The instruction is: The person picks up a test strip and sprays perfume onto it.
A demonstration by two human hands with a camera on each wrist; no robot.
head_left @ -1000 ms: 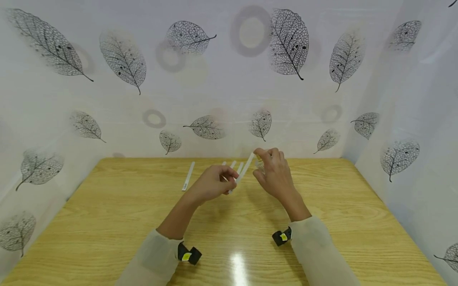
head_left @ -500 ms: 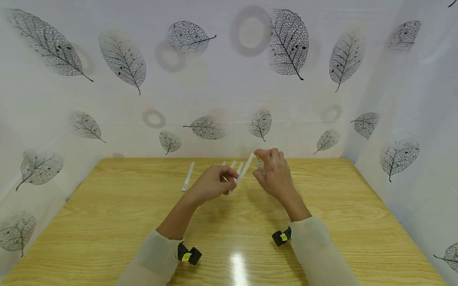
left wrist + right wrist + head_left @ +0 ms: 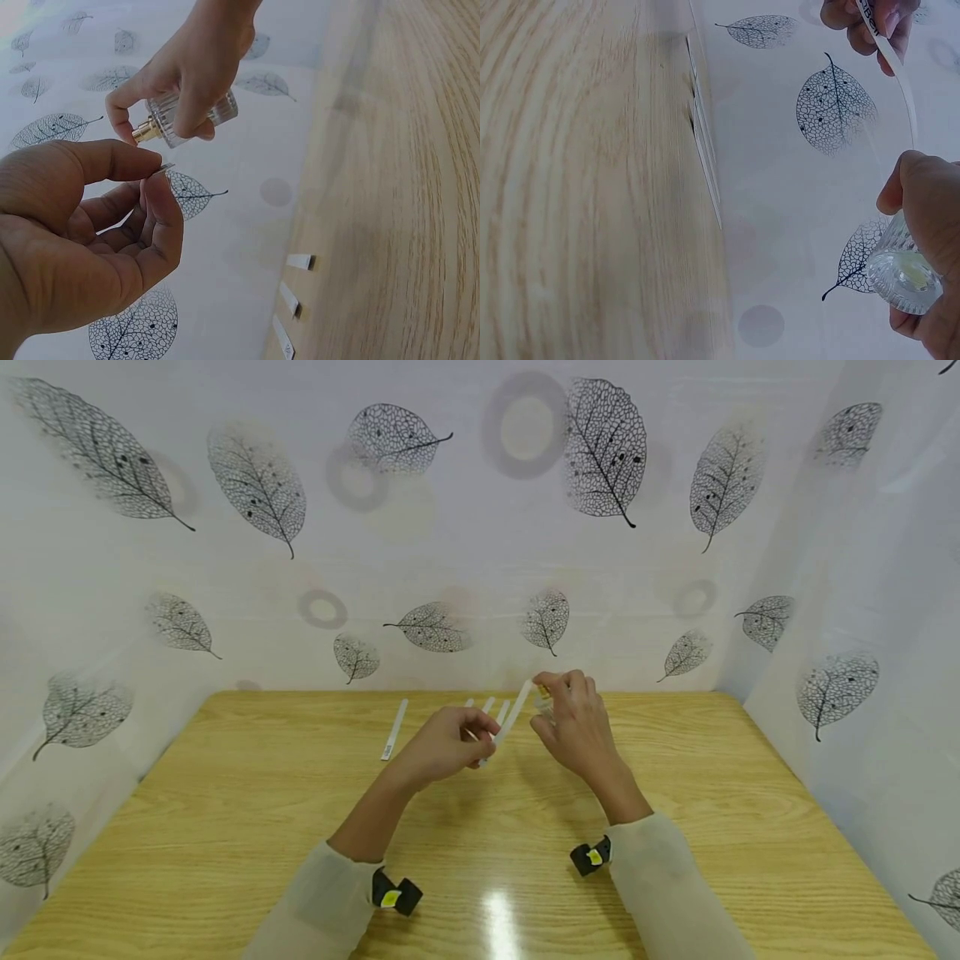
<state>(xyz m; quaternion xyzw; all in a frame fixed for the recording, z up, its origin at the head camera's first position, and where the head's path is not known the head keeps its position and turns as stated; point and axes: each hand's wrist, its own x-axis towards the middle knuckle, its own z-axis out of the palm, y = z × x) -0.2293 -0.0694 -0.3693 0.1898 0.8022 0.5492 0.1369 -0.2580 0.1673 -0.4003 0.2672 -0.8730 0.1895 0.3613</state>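
Note:
My left hand (image 3: 450,743) pinches a white paper test strip (image 3: 514,712) between thumb and fingertips. The strip slants up and away to the right, and dark lettering shows near its held end in the right wrist view. My right hand (image 3: 579,722) grips a ribbed clear glass perfume bottle (image 3: 906,274), tilted well over. Its index finger rests on the gold spray top (image 3: 147,130), which points toward the strip. The strip's far end lies close to that fingertip; whether they touch I cannot tell. Fingers hide part of the bottle.
Another white strip (image 3: 395,731) with a printed end lies on the wooden table (image 3: 300,827), left of the hands. Several more strips (image 3: 289,298) lie near the table's back edge, partly behind the left hand. A leaf-patterned curtain (image 3: 480,552) rises behind and at both sides.

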